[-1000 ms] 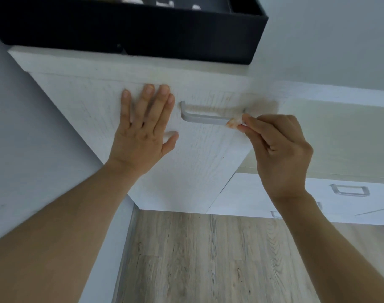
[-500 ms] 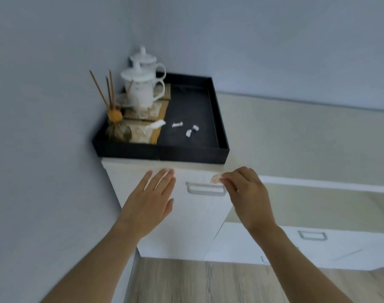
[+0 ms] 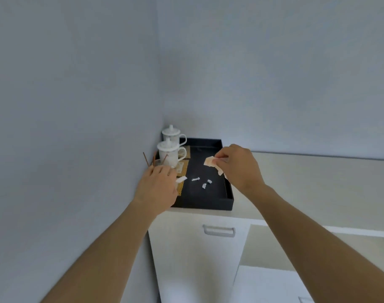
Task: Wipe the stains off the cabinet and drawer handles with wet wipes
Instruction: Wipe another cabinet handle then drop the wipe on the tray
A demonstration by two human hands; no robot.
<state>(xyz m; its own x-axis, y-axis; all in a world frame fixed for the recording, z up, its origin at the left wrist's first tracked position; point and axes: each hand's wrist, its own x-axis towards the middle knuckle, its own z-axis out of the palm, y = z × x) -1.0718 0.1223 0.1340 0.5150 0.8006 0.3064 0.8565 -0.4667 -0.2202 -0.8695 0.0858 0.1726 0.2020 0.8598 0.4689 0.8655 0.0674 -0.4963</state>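
Observation:
My right hand (image 3: 239,169) pinches a small crumpled wet wipe (image 3: 210,161), stained orange-brown, and holds it above the black tray (image 3: 208,203) on the cabinet top. My left hand (image 3: 158,184) hovers over the tray's left side with its fingers stretched toward the items there; a white piece (image 3: 181,179) lies just beside it. Below the tray, the grey metal handle (image 3: 219,231) on the white cabinet door (image 3: 197,263) has no hand on it.
On the tray stand two lidded white mugs (image 3: 170,153), a holder with brown sticks (image 3: 152,160), a woven mat and several small white scraps (image 3: 205,184). Grey walls meet in the corner behind. A beige countertop (image 3: 307,182) runs right; a drawer front (image 3: 265,285) sits lower right.
Both hands have left the cabinet door and risen to the tray. The right hand took the wipe off the handle. My view has tilted up from the door to the cabinet top.

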